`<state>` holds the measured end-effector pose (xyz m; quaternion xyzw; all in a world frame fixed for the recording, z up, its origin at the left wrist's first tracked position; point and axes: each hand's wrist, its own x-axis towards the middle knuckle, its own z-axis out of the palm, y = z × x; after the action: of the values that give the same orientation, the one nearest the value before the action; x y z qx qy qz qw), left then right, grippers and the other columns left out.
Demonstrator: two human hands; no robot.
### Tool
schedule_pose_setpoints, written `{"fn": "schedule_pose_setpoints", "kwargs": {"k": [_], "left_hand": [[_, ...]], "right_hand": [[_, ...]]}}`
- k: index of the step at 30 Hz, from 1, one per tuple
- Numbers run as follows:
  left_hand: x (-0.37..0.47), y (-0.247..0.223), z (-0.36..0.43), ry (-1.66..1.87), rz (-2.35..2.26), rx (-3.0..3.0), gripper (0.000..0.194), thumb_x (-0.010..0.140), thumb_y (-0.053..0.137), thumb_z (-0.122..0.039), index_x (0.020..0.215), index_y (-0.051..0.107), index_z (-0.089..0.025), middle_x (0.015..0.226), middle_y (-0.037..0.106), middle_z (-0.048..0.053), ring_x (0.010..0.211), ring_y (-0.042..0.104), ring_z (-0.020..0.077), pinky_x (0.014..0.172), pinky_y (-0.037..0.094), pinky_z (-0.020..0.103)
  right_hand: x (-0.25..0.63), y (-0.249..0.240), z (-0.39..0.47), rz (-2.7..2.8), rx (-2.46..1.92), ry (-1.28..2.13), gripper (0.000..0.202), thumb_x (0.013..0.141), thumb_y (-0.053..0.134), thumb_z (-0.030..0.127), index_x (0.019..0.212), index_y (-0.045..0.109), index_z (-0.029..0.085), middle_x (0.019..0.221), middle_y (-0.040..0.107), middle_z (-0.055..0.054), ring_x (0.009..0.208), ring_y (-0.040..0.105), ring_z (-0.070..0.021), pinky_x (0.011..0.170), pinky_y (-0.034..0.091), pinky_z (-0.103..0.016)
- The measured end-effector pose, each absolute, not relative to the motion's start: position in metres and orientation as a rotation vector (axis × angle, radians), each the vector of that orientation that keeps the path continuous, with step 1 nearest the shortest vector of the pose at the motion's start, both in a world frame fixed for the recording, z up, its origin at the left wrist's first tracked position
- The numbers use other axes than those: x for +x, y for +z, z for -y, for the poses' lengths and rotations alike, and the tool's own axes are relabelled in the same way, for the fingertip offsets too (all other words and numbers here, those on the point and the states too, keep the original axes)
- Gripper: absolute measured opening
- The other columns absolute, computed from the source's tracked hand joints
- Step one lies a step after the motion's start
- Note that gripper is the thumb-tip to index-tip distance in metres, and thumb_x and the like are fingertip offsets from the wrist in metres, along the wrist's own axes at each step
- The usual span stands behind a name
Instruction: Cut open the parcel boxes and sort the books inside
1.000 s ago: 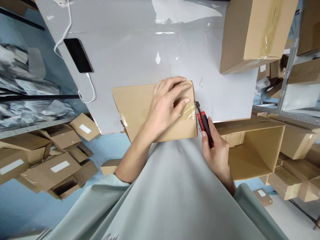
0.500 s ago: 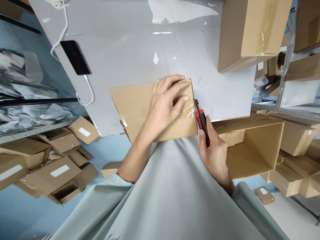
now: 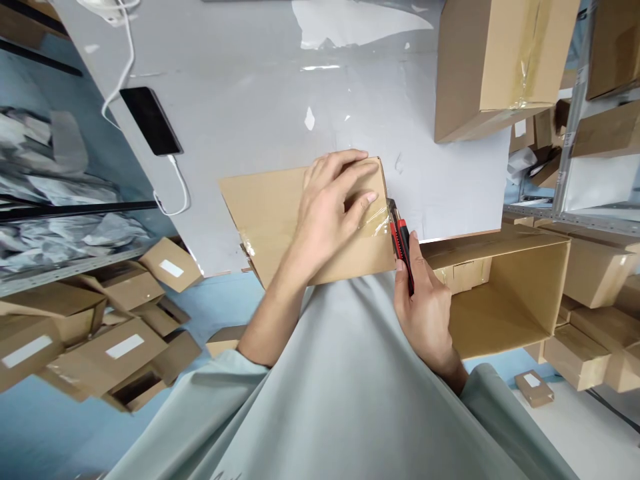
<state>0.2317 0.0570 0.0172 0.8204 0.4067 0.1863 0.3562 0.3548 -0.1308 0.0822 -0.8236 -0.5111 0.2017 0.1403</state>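
A brown cardboard box [image 3: 265, 213] lies at the table's front edge against my shirt, with clear tape stuck across its top and both ends. My left hand [image 3: 333, 200] holds it from above, fingers bent at the far edge and thumb on the top near the right end. In my right hand [image 3: 425, 307] is a red and black utility knife [image 3: 404, 243], its index finger stretched along the handle. The knife's tip is at the box's taped right end; how deep the blade sits there is hidden.
A large taped carton [image 3: 505, 67] stands on the grey table [image 3: 240, 120] at the back right. On the left lies a phone [image 3: 151, 121] with a white cable. An open carton [image 3: 505, 307] is below the table's right edge. Piled boxes [image 3: 110, 353] fill the lower left.
My right hand and the knife have shifted slightly, the handle now more upright and the hand nearer the box. My left hand stays on the box. The view has tilted a little.
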Motion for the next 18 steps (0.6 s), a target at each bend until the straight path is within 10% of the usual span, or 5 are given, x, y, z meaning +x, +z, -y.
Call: {"fn": "schedule_pose_setpoints", "kwargs": {"k": [18], "left_hand": [[0.235, 0.004, -0.061, 0.587, -1.005, 2.153, 0.044, 0.117, 0.057, -0.062, 0.149, 0.072, -0.034, 0.158, 0.071, 0.006, 0.150, 0.064, 0.0312, 0.132, 0.047, 0.056]], "right_hand": [[0.334, 0.117, 0.144, 1.830, -2.735, 0.707, 0.075, 0.101, 0.059, 0.005, 0.175, 0.053, 0.014, 0.095, 0.080, -0.011, 0.051, 0.064, -0.0157, 0.045, 0.047, -0.027]]}}
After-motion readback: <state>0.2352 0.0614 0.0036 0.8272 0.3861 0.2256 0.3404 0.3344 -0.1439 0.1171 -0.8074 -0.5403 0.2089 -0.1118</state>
